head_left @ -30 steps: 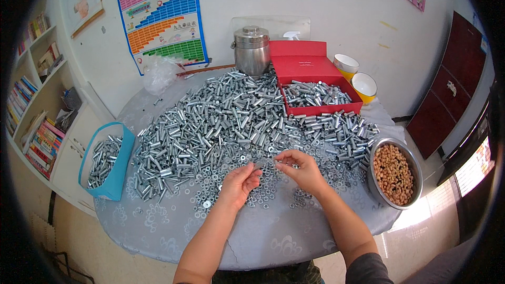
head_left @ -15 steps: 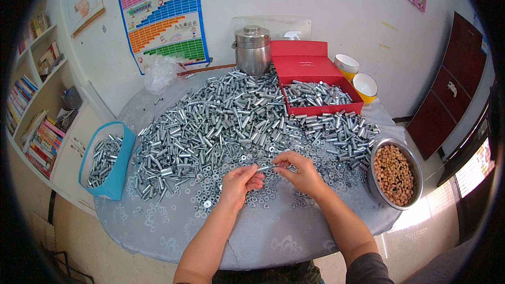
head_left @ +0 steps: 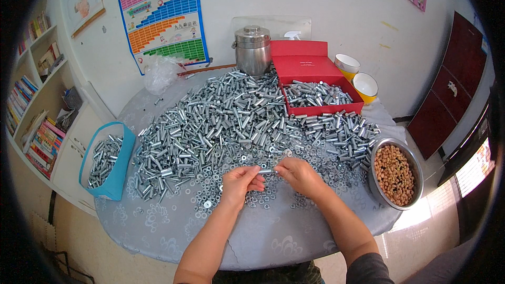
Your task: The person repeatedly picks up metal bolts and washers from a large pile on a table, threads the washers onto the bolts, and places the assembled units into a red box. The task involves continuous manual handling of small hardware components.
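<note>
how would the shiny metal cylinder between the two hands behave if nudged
The metal cylinder looks rigid, being straight between the left hand and right hand. Its rounded side suggests it would roll, and its smooth shine may make it slippery.

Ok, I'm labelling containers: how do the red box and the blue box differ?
The red box has a lid folded back behind it; the blue box shows no lid. The red box sits toward the far side of the table, against the heap of metal parts; the blue box stands at the table's left edge. Both hold silvery metal cylinders.
</note>
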A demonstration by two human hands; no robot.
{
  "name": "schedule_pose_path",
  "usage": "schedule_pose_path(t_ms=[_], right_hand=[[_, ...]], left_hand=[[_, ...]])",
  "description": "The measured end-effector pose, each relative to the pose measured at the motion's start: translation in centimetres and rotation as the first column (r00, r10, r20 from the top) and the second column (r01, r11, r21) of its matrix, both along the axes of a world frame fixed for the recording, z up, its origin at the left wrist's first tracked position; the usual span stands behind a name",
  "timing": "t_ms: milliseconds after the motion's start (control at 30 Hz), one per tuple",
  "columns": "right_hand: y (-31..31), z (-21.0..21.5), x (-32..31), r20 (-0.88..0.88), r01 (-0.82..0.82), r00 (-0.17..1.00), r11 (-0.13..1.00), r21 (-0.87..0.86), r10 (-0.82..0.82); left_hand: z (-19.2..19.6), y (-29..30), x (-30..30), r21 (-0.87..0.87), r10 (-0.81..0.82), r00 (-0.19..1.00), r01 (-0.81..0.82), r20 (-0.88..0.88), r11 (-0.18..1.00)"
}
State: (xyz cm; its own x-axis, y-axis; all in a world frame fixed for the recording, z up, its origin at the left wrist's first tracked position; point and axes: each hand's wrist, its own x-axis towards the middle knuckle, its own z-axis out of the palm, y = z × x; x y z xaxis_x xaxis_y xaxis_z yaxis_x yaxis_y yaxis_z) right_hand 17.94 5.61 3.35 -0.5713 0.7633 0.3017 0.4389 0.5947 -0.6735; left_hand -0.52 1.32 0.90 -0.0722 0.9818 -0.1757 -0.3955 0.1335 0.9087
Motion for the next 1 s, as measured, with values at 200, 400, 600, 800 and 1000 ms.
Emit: schedule_pose_path(t_ms=[200, 400, 600, 800, 1000], right_hand=[[-0.1, -0.7, -0.4, -0.258, 0.104, 0.948, 0.948, -0.301, -0.186], [0.6, -1.5, 0.3, -0.126, 0.017, 0.988, 0.872, -0.49, -0.091], [0.4, -1.4, 0.0, -0.309, -0.065, 0.948, 0.899, -0.433, -0.08], [0.0, -0.5, -0.2, -0.289, -0.061, 0.954, 0.89, -0.452, -0.081], [-0.3, -0.3, -0.4, -0.331, -0.023, 0.935, 0.912, -0.41, -0.125]], left_hand=[[-0.2, 0.1, 0.2, -0.011, 0.019, 1.0, -0.018, 0.018, 1.0], [-0.3, 0.2, -0.1, -0.007, 0.093, 0.992, -0.093, 0.085, 0.996], [-0.5, 0.2, 0.0, -0.01, 0.069, 0.997, -0.068, 0.045, 0.998], [-0.3, 0.2, -0.1, -0.006, 0.086, 0.995, -0.086, 0.042, 0.996], [-0.2, 0.2, 0.0, -0.01, 0.083, 0.996, -0.083, 0.027, 0.997]])
